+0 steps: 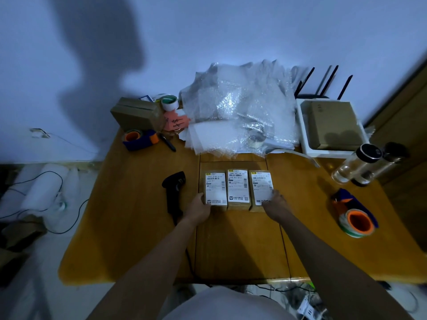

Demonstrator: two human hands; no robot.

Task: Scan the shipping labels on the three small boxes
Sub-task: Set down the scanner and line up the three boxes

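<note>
Three small brown boxes lie side by side in the middle of the wooden table (pixel 231 250), each with a white shipping label facing up: left box (pixel 215 189), middle box (pixel 238 188), right box (pixel 261 187). My left hand (pixel 199 210) rests against the near left corner of the left box. My right hand (pixel 277 205) touches the near right corner of the right box. Neither hand lifts a box. A black handheld barcode scanner (pixel 173 192) lies on the table just left of the boxes, its cable running off the near edge.
A pile of bubble wrap (pixel 238 112) fills the back. Around it are a cardboard box (pixel 136 113), tape rolls (pixel 169 102), a blue-orange tape dispenser (pixel 141 139), a pen (pixel 168 142). Right: white tray with carton (pixel 332 125), two bottles (pixel 360 162), another tape dispenser (pixel 355 214).
</note>
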